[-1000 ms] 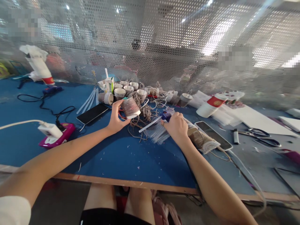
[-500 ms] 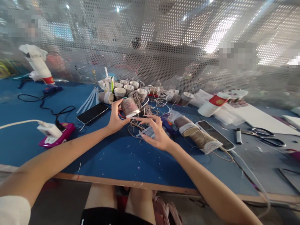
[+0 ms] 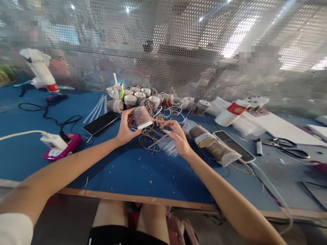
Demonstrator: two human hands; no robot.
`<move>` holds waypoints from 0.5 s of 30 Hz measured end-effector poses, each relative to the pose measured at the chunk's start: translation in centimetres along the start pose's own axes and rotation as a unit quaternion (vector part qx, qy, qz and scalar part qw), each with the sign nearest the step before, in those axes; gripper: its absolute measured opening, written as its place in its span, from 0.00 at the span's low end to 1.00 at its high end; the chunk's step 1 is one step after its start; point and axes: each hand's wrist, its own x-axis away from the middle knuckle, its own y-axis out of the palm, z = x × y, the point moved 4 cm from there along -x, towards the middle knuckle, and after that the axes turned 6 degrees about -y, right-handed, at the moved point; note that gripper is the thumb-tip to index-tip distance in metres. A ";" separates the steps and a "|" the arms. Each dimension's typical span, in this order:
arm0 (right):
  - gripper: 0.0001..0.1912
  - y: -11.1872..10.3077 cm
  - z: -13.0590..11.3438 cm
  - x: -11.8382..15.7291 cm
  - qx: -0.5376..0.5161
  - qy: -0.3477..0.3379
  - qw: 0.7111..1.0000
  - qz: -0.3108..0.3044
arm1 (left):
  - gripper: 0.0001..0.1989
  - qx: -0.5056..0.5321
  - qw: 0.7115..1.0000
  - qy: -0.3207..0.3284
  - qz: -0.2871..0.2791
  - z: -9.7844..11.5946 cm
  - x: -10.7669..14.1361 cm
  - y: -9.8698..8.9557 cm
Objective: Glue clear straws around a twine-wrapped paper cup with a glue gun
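Observation:
A cup wrapped in grey-brown cord (image 3: 142, 117) is held tilted in my left hand (image 3: 125, 129), its white rim facing down and toward me. To its right, my right hand (image 3: 178, 136) has its fingers pinched by a loose tangle of grey cord (image 3: 159, 125); whether a strand lies between the fingertips is too small to tell. Clear plastic sticks (image 3: 170, 146) lie under and beside my right hand. Several white-rimmed cups (image 3: 130, 99) stand behind my left hand, and one wrapped cup (image 3: 115, 106) lies on its side.
A black phone (image 3: 100, 123) and a purple power strip (image 3: 62, 147) lie left. On the right are a wrapped bundle (image 3: 216, 146), another phone (image 3: 235, 147), a stack of paper cups (image 3: 232, 113) and scissors (image 3: 286, 147). Perforated metal (image 3: 163, 44) rises behind the table (image 3: 127, 177).
My right hand has moved right and slightly up, away from the cup's rim, and its fingers have drawn closer together. My left hand still holds the cup, now tilted a little differently.

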 end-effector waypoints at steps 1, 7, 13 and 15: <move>0.10 -0.3 0.7 -0.2 -0.031 0.026 0.999 0.029 | 0.38 0.002 1.000 0.002 0.001 0.0 0.0 0.0; 0.09 -1.3 1.7 0.1 -0.022 0.033 0.986 0.164 | 0.38 -0.004 1.000 0.003 0.001 -0.1 0.0 0.1; 0.11 1.8 -0.5 0.9 -0.090 -0.023 0.995 -0.040 | 0.41 0.024 0.999 -0.023 -0.022 -0.2 0.1 0.5; 0.11 1.8 -0.6 0.7 -0.127 -0.018 0.991 -0.028 | 0.40 0.044 0.998 -0.021 -0.029 -0.2 0.1 0.5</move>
